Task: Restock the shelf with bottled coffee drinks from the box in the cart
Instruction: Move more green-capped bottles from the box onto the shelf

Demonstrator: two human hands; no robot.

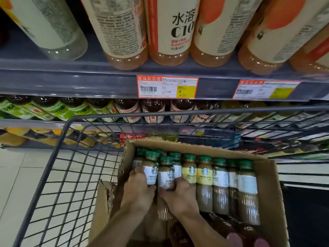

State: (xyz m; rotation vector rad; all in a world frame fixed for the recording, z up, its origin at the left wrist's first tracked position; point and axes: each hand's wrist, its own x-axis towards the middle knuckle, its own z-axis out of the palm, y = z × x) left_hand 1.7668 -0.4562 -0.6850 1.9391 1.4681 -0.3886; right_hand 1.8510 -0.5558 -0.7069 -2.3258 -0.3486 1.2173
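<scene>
Head view: green-capped, white-labelled coffee bottles (167,175)

A single head-worn wide-angle camera supplied the only view. It looked forward and steeply down from above the cart (58,157), close over the open box (270,184) at lower centre. The shelf (71,82) edge crossed the upper frame very near the lens, its bottles splayed outward by wide-angle distortion. Both forearms entered from the bottom edge. No second view existed to overlap.
</scene>
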